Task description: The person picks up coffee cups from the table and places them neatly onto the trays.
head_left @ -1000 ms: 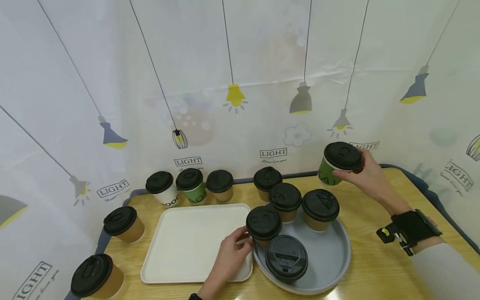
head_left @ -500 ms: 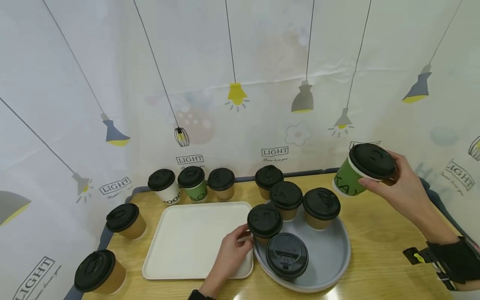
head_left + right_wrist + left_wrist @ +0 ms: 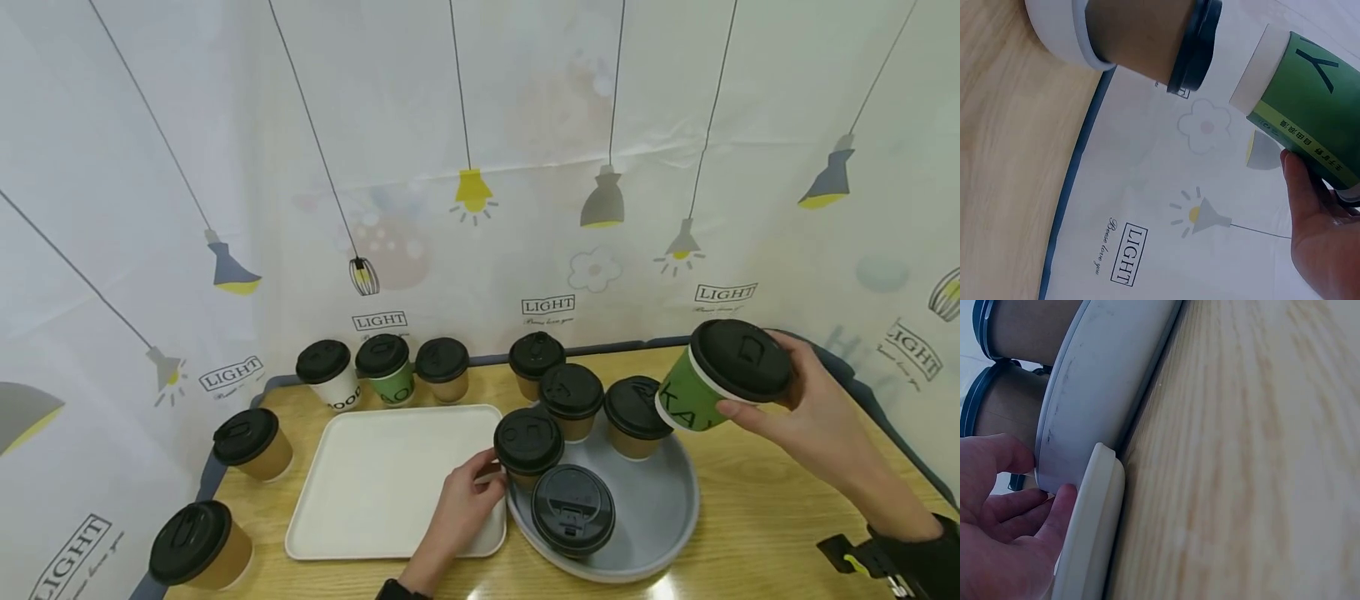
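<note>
My right hand (image 3: 825, 417) holds a green paper cup (image 3: 693, 396) with a black lid, tilted in the air above the right side of a round grey tray (image 3: 652, 533). In the right wrist view, dark lettering shows on the green cup (image 3: 1310, 94). My left hand (image 3: 461, 508) grips the tray's left rim beside a brown lidded cup (image 3: 528, 450); in the left wrist view its fingers (image 3: 1060, 515) meet the tray wall (image 3: 1097, 381). Also on the tray are a black-lidded cup (image 3: 573, 512) at the front and brown cups (image 3: 573, 400) behind.
A white rectangular tray (image 3: 382, 483) lies left of the round one. Behind it stand white (image 3: 337, 387), green (image 3: 393, 385) and brown (image 3: 446, 387) lidded cups. Two brown cups (image 3: 262, 458) line the left edge. One more lidded cup (image 3: 534, 362) stands behind the round tray.
My right hand has carried the green cup from the back right toward me and rightward, then lowered it slightly toward the round tray. My left hand has stayed at the rim.
</note>
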The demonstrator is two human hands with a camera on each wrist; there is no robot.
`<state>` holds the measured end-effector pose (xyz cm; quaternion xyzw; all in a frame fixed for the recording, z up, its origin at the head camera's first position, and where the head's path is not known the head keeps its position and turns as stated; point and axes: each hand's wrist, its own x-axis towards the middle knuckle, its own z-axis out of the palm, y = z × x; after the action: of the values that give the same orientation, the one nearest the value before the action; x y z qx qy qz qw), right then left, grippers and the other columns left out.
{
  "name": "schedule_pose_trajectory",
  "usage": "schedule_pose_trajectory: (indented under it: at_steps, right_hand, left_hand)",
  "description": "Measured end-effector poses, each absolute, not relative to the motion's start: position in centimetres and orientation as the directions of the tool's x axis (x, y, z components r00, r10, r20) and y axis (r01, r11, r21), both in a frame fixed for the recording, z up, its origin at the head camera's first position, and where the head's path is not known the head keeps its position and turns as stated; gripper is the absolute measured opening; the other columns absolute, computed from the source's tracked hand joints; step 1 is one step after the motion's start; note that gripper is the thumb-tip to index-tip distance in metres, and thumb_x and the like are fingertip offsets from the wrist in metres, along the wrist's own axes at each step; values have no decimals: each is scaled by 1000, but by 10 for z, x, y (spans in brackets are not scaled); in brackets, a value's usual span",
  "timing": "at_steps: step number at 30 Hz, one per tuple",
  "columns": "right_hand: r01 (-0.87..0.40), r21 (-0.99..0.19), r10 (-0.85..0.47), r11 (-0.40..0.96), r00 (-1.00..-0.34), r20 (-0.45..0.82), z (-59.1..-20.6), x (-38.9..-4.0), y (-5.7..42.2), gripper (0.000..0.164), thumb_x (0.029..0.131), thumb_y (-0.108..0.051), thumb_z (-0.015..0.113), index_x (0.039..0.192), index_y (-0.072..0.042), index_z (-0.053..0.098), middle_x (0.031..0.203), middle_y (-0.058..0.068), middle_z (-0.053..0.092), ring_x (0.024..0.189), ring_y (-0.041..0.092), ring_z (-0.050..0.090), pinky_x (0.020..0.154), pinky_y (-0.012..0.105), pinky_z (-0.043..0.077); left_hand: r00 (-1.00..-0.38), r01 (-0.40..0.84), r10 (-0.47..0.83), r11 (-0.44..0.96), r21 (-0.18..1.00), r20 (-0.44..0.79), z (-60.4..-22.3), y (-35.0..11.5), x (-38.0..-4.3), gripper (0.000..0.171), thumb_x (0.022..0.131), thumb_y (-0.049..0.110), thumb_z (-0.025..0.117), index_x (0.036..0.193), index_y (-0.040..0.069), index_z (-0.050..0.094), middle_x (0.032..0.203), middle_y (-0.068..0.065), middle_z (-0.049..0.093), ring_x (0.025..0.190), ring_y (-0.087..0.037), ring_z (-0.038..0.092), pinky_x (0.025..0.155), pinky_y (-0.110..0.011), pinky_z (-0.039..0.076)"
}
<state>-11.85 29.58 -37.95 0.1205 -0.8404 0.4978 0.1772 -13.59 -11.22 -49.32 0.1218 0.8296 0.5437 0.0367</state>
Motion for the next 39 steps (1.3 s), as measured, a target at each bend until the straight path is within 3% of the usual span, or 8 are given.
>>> schedule_pose_trajectory:
  at_steps: [6, 20, 27, 35, 39]
  right_hand:
    - [-424, -781, -76, 458, -895, 440, -387, -106, 289, 84, 79, 13, 81, 149, -9, 40, 130, -11, 56, 101, -1, 65, 81, 10, 51]
    - [-421, -778, -130, 466, -902, 411, -408, -91, 276, 94, 73, 10, 87, 152, -4, 38, 134, -22, 54, 104, -5, 62, 81, 10, 51]
    - [-389, -766, -157, 511, -919, 361, -419, -85, 268, 96, 73, -2, 92, 153, -7, 39, 133, -26, 51, 108, -7, 60, 81, 11, 51]
    - [-352, -753, -181, 556, -935, 304, -430, -80, 257, 97, 73, -16, 96, 152, -9, 41, 137, 8, 57, 112, -7, 56, 83, 18, 55]
    - [-337, -730, -191, 594, -941, 279, -435, -77, 254, 98, 71, -24, 97, 150, -7, 43, 137, 16, 58, 111, -5, 57, 81, 24, 58]
  left_hand:
    - [-970, 153, 235, 385, 910, 64, -495, -111, -137, 45, 95, 8, 61, 139, -3, 61, 127, -21, 69, 117, -33, 68, 92, -34, 59]
    - [-967, 160, 244, 374, 914, 70, -495, -113, -137, 45, 96, 9, 62, 139, -3, 61, 127, -21, 69, 115, -33, 69, 93, -35, 59]
    - [-966, 156, 250, 373, 915, 63, -494, -112, -136, 45, 96, 9, 62, 140, -4, 60, 128, -22, 68, 116, -35, 68, 93, -38, 59]
    - [-968, 154, 241, 369, 917, 66, -494, -113, -136, 45, 96, 9, 62, 139, -2, 61, 127, -20, 69, 115, -33, 69, 93, -36, 59]
    - [-968, 158, 242, 370, 916, 70, -494, -113, -136, 45, 96, 9, 62, 139, -3, 61, 126, -21, 69, 115, -34, 69, 93, -36, 59]
